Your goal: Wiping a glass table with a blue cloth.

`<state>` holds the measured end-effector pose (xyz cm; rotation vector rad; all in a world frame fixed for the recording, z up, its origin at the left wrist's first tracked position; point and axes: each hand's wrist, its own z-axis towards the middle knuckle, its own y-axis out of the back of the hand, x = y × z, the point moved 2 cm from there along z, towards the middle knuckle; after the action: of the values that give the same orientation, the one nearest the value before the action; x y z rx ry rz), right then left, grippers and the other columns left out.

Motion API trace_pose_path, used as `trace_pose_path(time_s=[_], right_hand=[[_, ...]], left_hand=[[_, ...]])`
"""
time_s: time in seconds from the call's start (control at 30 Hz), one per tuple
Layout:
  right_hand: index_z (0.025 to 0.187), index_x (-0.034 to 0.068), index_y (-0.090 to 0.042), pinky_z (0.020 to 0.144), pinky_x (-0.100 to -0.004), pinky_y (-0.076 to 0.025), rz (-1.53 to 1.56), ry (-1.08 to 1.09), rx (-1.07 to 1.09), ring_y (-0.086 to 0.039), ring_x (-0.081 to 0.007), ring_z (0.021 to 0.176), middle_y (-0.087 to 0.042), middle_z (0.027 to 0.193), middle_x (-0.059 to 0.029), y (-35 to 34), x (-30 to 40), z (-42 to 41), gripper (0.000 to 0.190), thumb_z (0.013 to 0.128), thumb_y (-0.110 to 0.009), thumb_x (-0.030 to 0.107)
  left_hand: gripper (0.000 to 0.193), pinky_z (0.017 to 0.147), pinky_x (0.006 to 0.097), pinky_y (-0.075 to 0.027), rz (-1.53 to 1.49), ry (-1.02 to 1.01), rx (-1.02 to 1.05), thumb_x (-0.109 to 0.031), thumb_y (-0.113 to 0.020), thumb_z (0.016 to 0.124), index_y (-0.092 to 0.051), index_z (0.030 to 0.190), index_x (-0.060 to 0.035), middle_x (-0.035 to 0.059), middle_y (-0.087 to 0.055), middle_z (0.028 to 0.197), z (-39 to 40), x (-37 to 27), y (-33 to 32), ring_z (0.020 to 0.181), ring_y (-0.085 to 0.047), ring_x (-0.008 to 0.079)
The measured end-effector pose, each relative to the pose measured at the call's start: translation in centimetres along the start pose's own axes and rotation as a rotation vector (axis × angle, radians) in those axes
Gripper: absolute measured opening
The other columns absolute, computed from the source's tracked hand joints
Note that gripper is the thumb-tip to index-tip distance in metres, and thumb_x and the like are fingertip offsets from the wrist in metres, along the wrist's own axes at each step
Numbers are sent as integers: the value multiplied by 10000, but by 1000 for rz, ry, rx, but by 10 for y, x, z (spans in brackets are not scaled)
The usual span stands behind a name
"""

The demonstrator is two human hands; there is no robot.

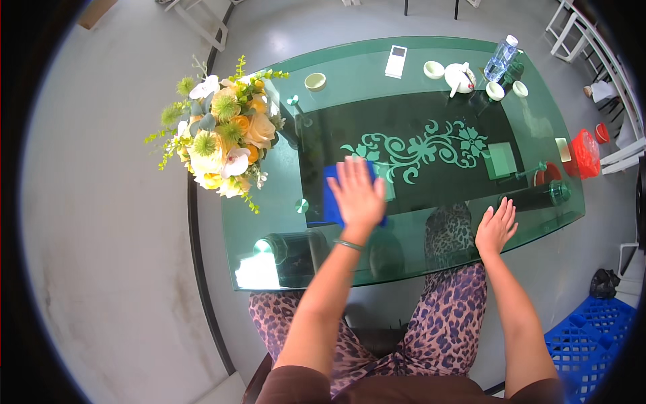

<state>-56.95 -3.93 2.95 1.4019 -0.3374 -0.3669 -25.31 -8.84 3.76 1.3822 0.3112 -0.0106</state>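
Note:
My left hand [359,197] lies flat with its fingers spread on a blue cloth [331,194], on the glass table [404,262]. A green bangle [348,245] circles that wrist. Beneath the glass, a dark panel with a pale green floral pattern [424,147] stretches to the right of the cloth. My right hand [497,226] rests near the table's front edge at the right, fingers slightly apart and holding nothing.
A large bouquet [222,134] stands at the table's left. Along the far side are a small bowl [315,82], a white device [396,61], a teapot [460,79], several cups [495,91] and a water bottle [501,58]. A red plastic bag [585,154] is beyond the right edge.

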Motion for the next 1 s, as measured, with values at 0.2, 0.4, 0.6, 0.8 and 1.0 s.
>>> trace_pose_path(time_s=[0.2, 0.4, 0.6, 0.8, 1.0], right_hand=[[1427, 70, -323, 1099, -564, -199, 11, 19, -13, -259, -278, 1397, -314, 1491, -112, 4, 5, 2, 523, 975, -382, 326], [1431, 70, -314, 1108, -557, -180, 32, 3, 10, -248, -268, 1401, -302, 1498, -107, 3, 7, -1, 536, 971, -380, 338], [1432, 79, -318, 1113, -550, -171, 36, -22, 9, -248, -270, 1400, -311, 1495, -109, 4, 1, 1, 542, 963, -393, 340], [1436, 70, -311, 1114, -557, -157, 47, -9, 10, -243, -283, 1401, -306, 1500, -125, 2, 7, 2, 564, 957, -388, 357], [1441, 49, -291, 1124, -562, -126, 65, -13, 33, -215, -295, 1410, -281, 1508, -137, 4, 4, 2, 566, 963, -367, 343]], left_hand=[[620, 1130, 559, -55, -540, -56, 165, -386, -439, 939, -293, 1461, -85, 131, -240, 1532, -55, -85, 6, 1433, -160, 322], [603, 1128, 558, -99, -328, -554, 177, -357, -501, 923, -326, 1457, -139, 83, -289, 1517, -87, -62, 22, 1415, -211, 306], [627, 1127, 539, -121, -203, -332, 118, -369, -564, 880, -377, 1428, -127, 107, -359, 1480, -46, 14, 33, 1387, -283, 308], [711, 1130, 543, -83, 20, -60, 98, -389, -516, 914, -244, 1474, -47, 162, -258, 1524, -51, 136, 51, 1419, -201, 343], [775, 1141, 528, -24, 71, -161, 282, -363, -528, 882, -199, 1469, 21, 187, -204, 1538, -147, 98, 71, 1437, -134, 353]])
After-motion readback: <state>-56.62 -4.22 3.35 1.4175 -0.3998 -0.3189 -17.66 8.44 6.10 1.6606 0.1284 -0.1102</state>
